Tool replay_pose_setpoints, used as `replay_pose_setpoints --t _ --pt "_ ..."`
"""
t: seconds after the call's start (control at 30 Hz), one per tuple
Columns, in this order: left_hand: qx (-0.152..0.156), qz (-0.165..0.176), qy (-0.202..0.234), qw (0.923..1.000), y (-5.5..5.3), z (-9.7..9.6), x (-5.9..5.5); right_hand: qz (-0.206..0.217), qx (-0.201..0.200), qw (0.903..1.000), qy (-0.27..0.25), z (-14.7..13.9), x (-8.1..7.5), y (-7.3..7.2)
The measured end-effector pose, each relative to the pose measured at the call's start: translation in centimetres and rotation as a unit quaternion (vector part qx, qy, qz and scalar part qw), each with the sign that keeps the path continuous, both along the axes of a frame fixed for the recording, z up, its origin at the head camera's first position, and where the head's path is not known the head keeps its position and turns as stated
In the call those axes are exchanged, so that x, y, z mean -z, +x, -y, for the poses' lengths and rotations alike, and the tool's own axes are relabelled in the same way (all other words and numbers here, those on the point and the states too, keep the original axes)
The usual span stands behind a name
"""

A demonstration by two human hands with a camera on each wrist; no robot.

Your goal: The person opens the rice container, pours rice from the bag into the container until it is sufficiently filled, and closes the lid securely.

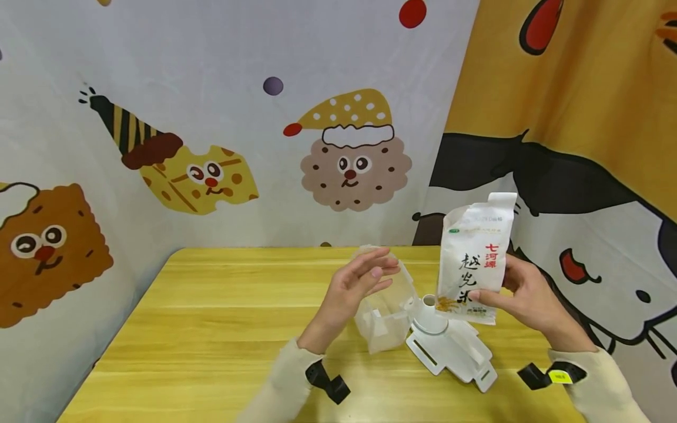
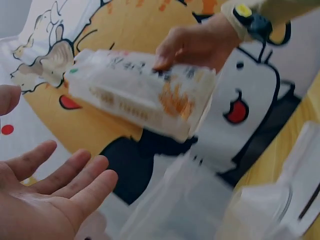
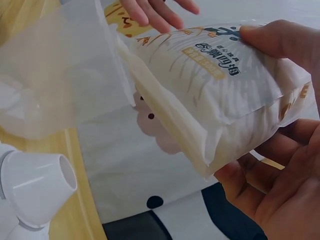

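Note:
My right hand (image 1: 531, 296) holds a white bag of rice (image 1: 471, 247) above the table's right part, thumb across its printed front and fingers behind. In the right wrist view the bag (image 3: 235, 75) looks full, its flat bottom edge towards the left. My left hand (image 1: 351, 285) is raised beside a clear plastic container (image 1: 388, 332), fingers extended and apart from the bag. The left wrist view shows that palm (image 2: 55, 200) holding nothing. Below the bag lies a white plastic lid-like part (image 1: 449, 346) with a round, hollow spout (image 3: 42, 185).
The wooden table (image 1: 211, 329) stretches left of the container, its far edge against a cartoon-print curtain (image 1: 222, 76). More printed cloth (image 1: 592, 106) hangs close behind my right hand. Both wrists carry black straps with small devices (image 1: 328, 382).

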State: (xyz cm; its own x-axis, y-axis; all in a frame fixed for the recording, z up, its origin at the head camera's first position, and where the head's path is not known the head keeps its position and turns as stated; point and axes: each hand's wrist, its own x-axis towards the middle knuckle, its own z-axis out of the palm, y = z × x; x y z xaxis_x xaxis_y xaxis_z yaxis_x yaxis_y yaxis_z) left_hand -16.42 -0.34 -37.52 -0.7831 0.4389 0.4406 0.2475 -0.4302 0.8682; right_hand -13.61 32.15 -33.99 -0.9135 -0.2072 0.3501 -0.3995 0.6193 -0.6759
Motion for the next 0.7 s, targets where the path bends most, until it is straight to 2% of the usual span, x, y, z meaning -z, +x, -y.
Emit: replay_pose_setpoints --t 0.2,0.3,0.37,0.53,0.63,0.7 --pt "0.062 0.054 0.004 0.9966 1.3 -2.1 -1.0 0.005 -0.007 0.9999 0.008 0.3 -0.8 0.6" --pt "0.076 0.089 0.008 0.9931 2.0 -3.2 -1.4 -0.001 -0.019 0.9998 0.005 0.2 -1.3 0.8" --pt "0.072 0.113 0.007 0.9910 2.4 -3.9 -1.5 -0.003 -0.029 0.9996 0.001 0.1 -1.6 0.9" --pt "0.032 0.161 0.002 0.9864 3.1 -5.9 -1.4 -0.005 -0.041 0.9991 0.007 -0.3 -2.3 0.9" --pt "0.030 0.187 0.004 0.9819 3.3 -6.8 -1.3 0.000 -0.036 0.9991 0.024 -0.5 -2.6 1.0" --pt "0.042 0.204 0.008 0.9780 3.4 -7.4 -1.1 0.009 -0.033 0.9988 0.036 -0.6 -2.8 1.1"
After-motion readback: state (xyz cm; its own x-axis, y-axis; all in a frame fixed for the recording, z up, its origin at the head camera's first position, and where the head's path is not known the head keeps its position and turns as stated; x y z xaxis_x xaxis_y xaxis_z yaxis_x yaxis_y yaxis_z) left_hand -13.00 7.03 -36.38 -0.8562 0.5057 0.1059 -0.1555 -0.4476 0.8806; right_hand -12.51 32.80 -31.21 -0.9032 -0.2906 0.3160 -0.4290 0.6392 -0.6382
